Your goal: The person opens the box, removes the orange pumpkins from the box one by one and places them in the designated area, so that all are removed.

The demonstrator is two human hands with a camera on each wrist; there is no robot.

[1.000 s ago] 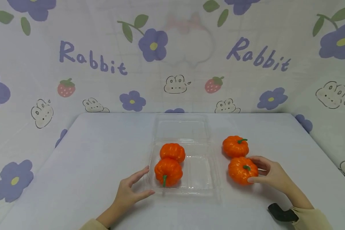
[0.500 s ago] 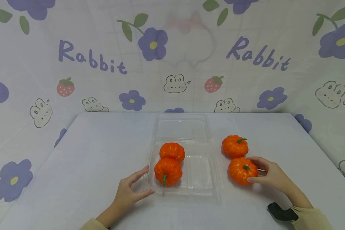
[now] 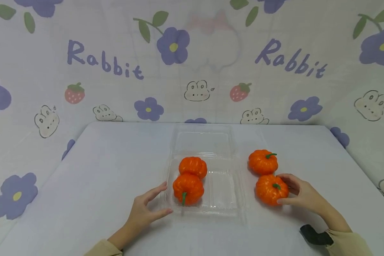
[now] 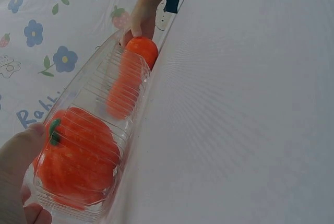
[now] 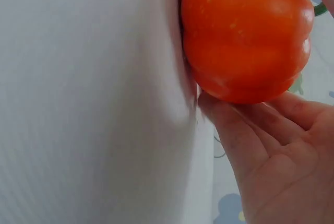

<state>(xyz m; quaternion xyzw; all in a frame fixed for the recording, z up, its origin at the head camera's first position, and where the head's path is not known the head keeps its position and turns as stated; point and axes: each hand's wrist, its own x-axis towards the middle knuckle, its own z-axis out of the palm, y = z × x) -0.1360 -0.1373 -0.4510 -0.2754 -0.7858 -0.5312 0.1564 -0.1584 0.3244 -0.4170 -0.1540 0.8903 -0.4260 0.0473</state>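
A clear plastic clamshell box lies mid-table, its lid folded back toward the far edge. Two orange pumpkins with glossy ribs sit in its left half, the rear pumpkin against the front pumpkin, whose green stem points toward me. My left hand touches the box at its near left corner, thumb and fingers spread. To the right of the box, my right hand holds a third pumpkin by its right side, thumb in front and fingers behind. Its underside is at the table in the right wrist view.
One more pumpkin stands just behind the held one, its green stem pointing right. A black band shows at the right sleeve. A white cloth printed with flowers and rabbits hangs behind the white table.
The head view has shifted slightly. Both hands and all the pumpkins keep the same places relative to the box.
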